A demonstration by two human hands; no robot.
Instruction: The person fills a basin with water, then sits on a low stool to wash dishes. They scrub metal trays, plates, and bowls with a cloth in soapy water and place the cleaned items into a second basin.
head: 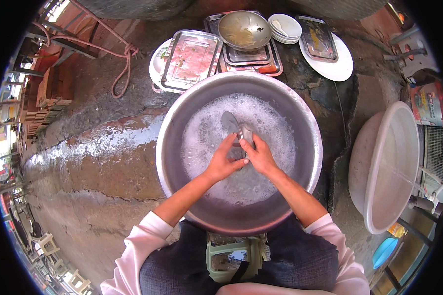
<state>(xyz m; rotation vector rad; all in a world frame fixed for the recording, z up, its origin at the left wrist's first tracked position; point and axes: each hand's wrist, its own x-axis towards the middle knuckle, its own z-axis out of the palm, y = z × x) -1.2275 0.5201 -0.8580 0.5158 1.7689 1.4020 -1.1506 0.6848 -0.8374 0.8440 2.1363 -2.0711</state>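
Observation:
Before me stands a wide round metal basin [240, 225] of foamy water [203, 155]. Above the suds, both hands meet around a metal spoon [229, 121], whose rounded bowl points up and to the left. My left hand [223, 162] curls around the spoon's lower part, thumb at its handle. On the other side, my right hand [260, 155] grips the handle together with a pale, shiny piece [246, 132] that I cannot clearly identify. Fingers cover much of the handle.
Beyond the basin lie soiled metal trays [192, 59], a metal bowl [244, 31], stacked white dishes [286, 27] and an oval plate [343, 66]. A large pale basin [391, 169] is at right, a thin water stream crossing it. A rope [127, 55] hangs at upper left.

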